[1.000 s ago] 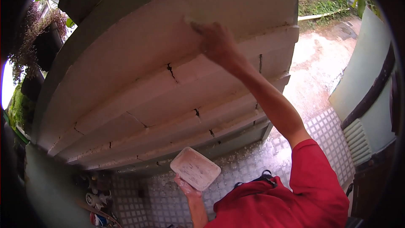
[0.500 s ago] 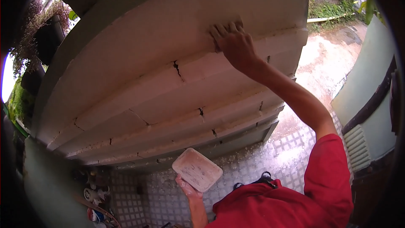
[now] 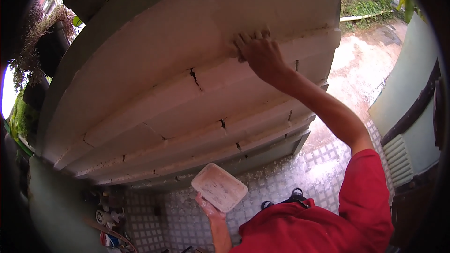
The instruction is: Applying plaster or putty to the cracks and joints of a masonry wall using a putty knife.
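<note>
Stepped masonry (image 3: 178, 103), pale and split by dark cracks (image 3: 193, 78), fills most of my head view above a tiled floor (image 3: 185, 215), with sunlit ground (image 3: 351, 70) off to the right and a hanging plant (image 3: 51, 23) at the upper left. Compared with a second ago, I see the right hand (image 3: 260, 51) farther right along the top band; its fingers, bunched toward the left then, now fan out against the surface, and the elbow has swung out to the right. Against half a second ago, that hand sits in nearly the same spot. Its arm reaches up and across from the red shirt (image 3: 300, 229), elbow bent, wrist just below the knuckles, fingers slightly curled with their tips on the masonry near the upper ledge. I cannot tell whether anything is under that palm. Low in my view, the left hand (image 3: 209, 208) has hardly shifted: it grips the shallow tray (image 3: 220, 187) by its lower left edge, thumb at the rim. That tray is tilted, its smeared inside turned toward me, in front of the floor and the lowest steps, well apart from the right hand.
</note>
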